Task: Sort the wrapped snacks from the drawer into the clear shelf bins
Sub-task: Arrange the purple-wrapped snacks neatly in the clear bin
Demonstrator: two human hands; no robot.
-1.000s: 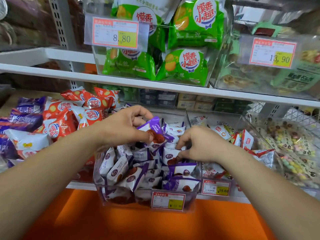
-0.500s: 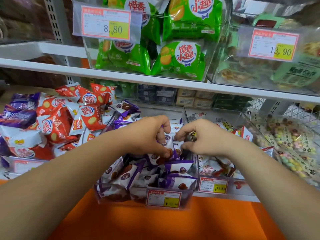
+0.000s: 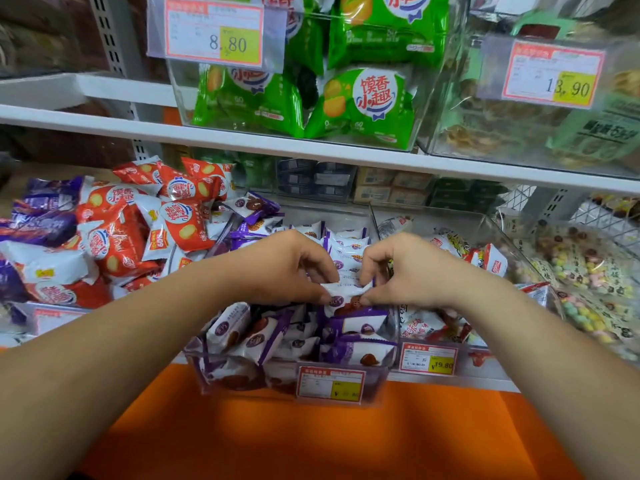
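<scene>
The white upper shelf (image 3: pixel 311 147) runs across the far scene, carrying a clear bin of green snack packs (image 3: pixel 367 102) with an 8.80 price tag (image 3: pixel 214 31). Below it, at far left, lies a loose heap of red-and-white snack packs (image 3: pixel 138 223).

At near centre stands the clear shelf bin (image 3: pixel 207 375), well filled with small purple-and-white wrapped snacks (image 3: pixel 263 341); a price label (image 3: pixel 330 384) is fixed to its near wall. Just right of it sits a second clear bin (image 3: pixel 491 237) of mixed red-and-white packets.

Both hands are over the centre bin. The left hand (image 3: pixel 284 268) and right hand (image 3: pixel 412 268) are each closed in a pinch on one purple-and-white snack packet (image 3: pixel 346 294), thumb and fingertips gripping its opposite ends, just above the pile.

Assessment: the packet appears light and soft, its film wrapper glossy and likely slippery, the contents probably crushable. Hold is best taken at the crimped end seals, as now, with light pressure only. The bin being near full, a packet set on top may slide off toward the near wall.
</scene>
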